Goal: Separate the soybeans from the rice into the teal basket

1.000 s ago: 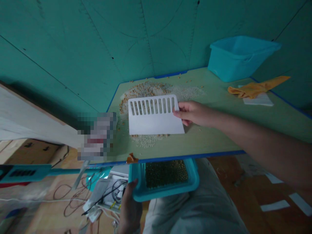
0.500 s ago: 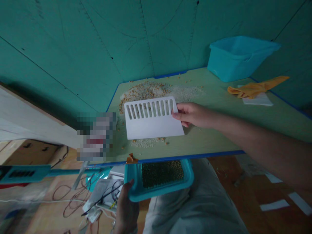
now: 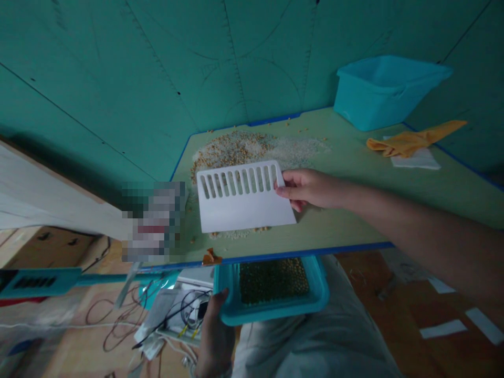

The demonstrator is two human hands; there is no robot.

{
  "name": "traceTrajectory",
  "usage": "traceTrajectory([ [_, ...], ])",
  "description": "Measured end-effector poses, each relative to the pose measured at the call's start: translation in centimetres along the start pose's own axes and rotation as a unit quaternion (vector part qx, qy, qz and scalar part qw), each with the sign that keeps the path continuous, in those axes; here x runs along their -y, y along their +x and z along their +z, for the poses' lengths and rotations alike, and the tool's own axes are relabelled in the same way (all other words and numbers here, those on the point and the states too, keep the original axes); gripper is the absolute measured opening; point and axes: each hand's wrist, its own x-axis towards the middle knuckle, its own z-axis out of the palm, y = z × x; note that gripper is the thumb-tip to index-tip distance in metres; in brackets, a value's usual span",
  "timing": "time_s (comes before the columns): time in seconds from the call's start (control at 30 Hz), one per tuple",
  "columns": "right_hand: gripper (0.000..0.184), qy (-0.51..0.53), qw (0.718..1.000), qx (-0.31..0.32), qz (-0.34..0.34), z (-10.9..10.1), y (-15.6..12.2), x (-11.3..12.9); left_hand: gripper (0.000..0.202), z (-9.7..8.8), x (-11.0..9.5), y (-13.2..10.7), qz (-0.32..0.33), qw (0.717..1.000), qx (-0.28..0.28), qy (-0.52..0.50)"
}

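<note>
My right hand (image 3: pixel 305 188) grips the right edge of a white slotted plastic scraper (image 3: pixel 242 197) that stands on the green table (image 3: pixel 354 210). A small heap of rice and grains (image 3: pixel 236 232) lies against the scraper's near edge, close to the table's front edge. A wider spread of mixed grains (image 3: pixel 244 147) lies behind the scraper. Below the front edge, my left hand (image 3: pixel 216 336) holds a teal tray (image 3: pixel 271 310) by its left side; the tray is filled with dark green beans (image 3: pixel 273 281).
A teal tub (image 3: pixel 384 92) stands at the back right of the table. An orange cloth (image 3: pixel 413 142) lies on a white sheet (image 3: pixel 417 160) near it. Cables and a box (image 3: pixel 173 315) lie on the floor at lower left. A teal wall rises behind the table.
The scraper has slid toward the front edge, pushing the small grain heap with it. The tray under the edge shifted left, then back to the right.
</note>
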Motion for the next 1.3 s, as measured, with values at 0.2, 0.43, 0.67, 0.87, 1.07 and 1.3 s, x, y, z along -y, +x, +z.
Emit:
traceTrajectory([
  [0.2,0.012,0.001,1.0,0.013,0.005,0.33,-0.07,0.0,0.014,0.14,-0.11,-0.26,-0.011,1.0,-0.003,-0.012],
  [0.43,0.011,0.018,0.999,0.029,0.006,0.65,-0.17,0.07,0.023,0.44,-0.07,-0.44,-0.024,0.999,-0.009,-0.047],
  [0.67,0.012,0.029,0.998,0.055,-0.007,0.77,-0.25,-0.15,0.019,0.24,0.1,-0.24,-0.016,0.999,0.012,-0.041],
  [0.87,0.01,0.026,0.997,0.061,0.028,0.85,-0.49,0.44,0.013,-0.09,0.39,-0.15,0.001,1.0,0.023,-0.008],
  [1.07,0.01,0.031,0.996,0.075,0.049,0.87,-0.69,0.61,0.022,0.25,0.33,-0.21,0.0,1.0,0.008,-0.004],
  [1.3,0.013,0.017,0.988,0.13,0.075,0.62,-1.01,0.65,0.011,-0.09,0.63,0.04,0.004,1.0,0.022,-0.014],
])
